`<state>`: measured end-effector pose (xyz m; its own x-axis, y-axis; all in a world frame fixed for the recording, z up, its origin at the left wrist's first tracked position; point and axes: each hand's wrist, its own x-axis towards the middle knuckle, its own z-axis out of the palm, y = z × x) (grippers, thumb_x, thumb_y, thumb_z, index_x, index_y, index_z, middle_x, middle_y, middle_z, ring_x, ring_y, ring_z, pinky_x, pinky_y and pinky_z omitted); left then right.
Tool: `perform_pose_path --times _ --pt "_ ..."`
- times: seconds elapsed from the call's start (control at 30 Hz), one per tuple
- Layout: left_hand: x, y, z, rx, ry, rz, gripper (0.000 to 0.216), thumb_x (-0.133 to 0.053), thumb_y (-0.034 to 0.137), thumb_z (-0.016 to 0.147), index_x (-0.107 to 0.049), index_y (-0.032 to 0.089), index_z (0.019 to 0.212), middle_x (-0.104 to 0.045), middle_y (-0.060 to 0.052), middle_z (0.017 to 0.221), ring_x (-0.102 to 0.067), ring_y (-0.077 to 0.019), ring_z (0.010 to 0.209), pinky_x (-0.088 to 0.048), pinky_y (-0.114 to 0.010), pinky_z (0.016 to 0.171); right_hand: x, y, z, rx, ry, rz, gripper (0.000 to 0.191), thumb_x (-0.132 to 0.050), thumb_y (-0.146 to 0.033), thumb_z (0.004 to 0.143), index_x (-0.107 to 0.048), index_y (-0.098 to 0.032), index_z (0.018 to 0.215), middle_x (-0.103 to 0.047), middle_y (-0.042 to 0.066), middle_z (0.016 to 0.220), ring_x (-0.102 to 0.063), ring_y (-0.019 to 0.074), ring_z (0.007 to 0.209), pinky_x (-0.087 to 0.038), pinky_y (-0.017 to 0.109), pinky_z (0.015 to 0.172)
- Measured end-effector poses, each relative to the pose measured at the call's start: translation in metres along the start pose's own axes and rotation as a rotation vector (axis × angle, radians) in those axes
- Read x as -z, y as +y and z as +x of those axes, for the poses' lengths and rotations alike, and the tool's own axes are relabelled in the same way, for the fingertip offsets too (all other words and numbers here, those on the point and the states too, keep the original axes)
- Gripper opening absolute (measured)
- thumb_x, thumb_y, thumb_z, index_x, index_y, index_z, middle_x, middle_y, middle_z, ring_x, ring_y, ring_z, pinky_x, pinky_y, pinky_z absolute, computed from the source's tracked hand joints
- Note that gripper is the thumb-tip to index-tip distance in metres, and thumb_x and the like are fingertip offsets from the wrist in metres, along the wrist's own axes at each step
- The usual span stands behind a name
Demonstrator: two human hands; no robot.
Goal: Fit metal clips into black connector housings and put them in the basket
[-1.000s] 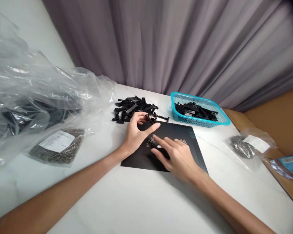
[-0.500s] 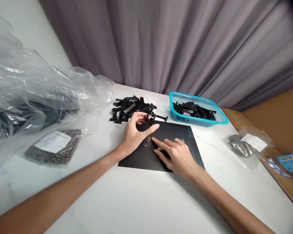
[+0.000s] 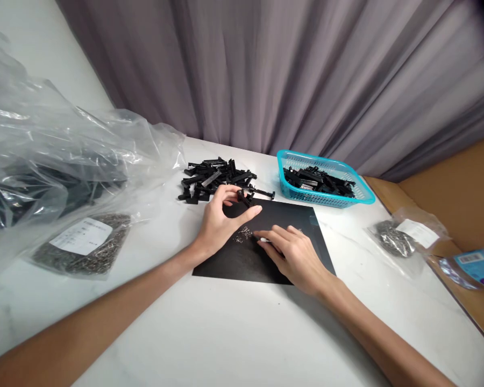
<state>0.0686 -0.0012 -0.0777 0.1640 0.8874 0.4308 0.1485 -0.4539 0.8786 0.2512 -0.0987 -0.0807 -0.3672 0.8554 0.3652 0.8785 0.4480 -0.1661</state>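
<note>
My left hand (image 3: 220, 220) pinches a small black plastic part (image 3: 244, 198) between thumb and fingers, above the far edge of a black mat (image 3: 306, 226). My right hand (image 3: 292, 255) rests on the mat with its fingers pressed together at a little cluster of small silvery metal pieces (image 3: 244, 234); what the fingertips hold is too small to make out. A loose pile of black plastic parts (image 3: 210, 178) lies just beyond the left hand.
A teal basket (image 3: 361, 196) with black parts stands at the back right. A large clear plastic bag (image 3: 56, 161) fills the left, with a labelled bag of metal pieces (image 3: 80, 244) in front. Another small bag (image 3: 403, 236) lies right, by a cardboard box (image 3: 463, 215). Grey curtain behind.
My right hand has drawn its fingers together over the silvery pieces and shifted slightly. The left hand keeps its pinch on the black part. The view has drifted a little.
</note>
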Motion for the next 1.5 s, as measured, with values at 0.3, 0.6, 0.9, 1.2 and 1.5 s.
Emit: perform_pose_path --times 0.3,0.6,0.9,1.2,1.5 --pt "-0.001 0.001 -0.001 -0.023 -0.025 0.022 0.047 -0.087 0.039 0.074 -0.062 0.023 0.110 -0.072 -0.004 0.110 -0.068 -0.0219 0.101 -0.053 -0.039 0.095 -0.012 -0.006 0.005 -0.028 0.012 0.025 0.027 -0.045 -0.028 0.110 -0.069 -0.018 0.117 -0.069 0.003 0.085 -0.058 0.0158 0.066 -0.039 0.031 0.072" --pt "0.001 0.003 -0.001 -0.048 -0.070 0.071 0.049 -0.087 0.039 0.074 -0.061 0.024 0.112 -0.072 -0.004 0.110 -0.068 -0.0234 0.102 -0.053 -0.041 0.094 0.005 0.000 0.008 -0.260 0.163 0.503 0.013 -0.059 -0.027 0.102 -0.069 -0.020 0.096 -0.069 0.002 0.088 -0.059 0.0139 0.074 -0.042 0.025 0.063" --pt "0.005 0.006 -0.002 -0.204 -0.275 0.112 0.062 -0.090 0.031 0.069 -0.060 0.027 0.123 -0.070 -0.006 0.124 -0.067 -0.0258 0.112 -0.054 -0.043 0.101 0.018 0.020 0.005 -0.414 0.093 0.819 0.030 -0.066 -0.048 0.095 -0.070 -0.018 0.093 -0.057 -0.001 0.072 -0.038 0.0109 0.058 -0.027 0.026 0.051" --pt "0.006 0.010 -0.005 -0.334 -0.293 0.119 0.065 -0.088 0.024 0.073 -0.060 0.028 0.131 -0.068 -0.006 0.131 -0.066 -0.0255 0.119 -0.055 -0.042 0.104 0.026 0.022 0.006 -0.418 0.111 0.908 0.027 -0.075 -0.043 0.090 -0.074 -0.020 0.102 -0.072 0.005 0.093 -0.056 0.0145 0.069 -0.040 0.027 0.059" --pt "0.006 0.010 -0.009 -0.452 -0.283 0.209 0.064 -0.085 0.026 0.077 -0.058 0.029 0.136 -0.068 -0.008 0.134 -0.064 -0.0285 0.125 -0.053 -0.047 0.108 0.033 0.015 0.008 -0.338 0.135 0.769 0.021 -0.071 -0.041 0.093 -0.071 -0.020 0.091 -0.066 0.003 0.089 -0.051 0.0133 0.068 -0.042 0.026 0.060"
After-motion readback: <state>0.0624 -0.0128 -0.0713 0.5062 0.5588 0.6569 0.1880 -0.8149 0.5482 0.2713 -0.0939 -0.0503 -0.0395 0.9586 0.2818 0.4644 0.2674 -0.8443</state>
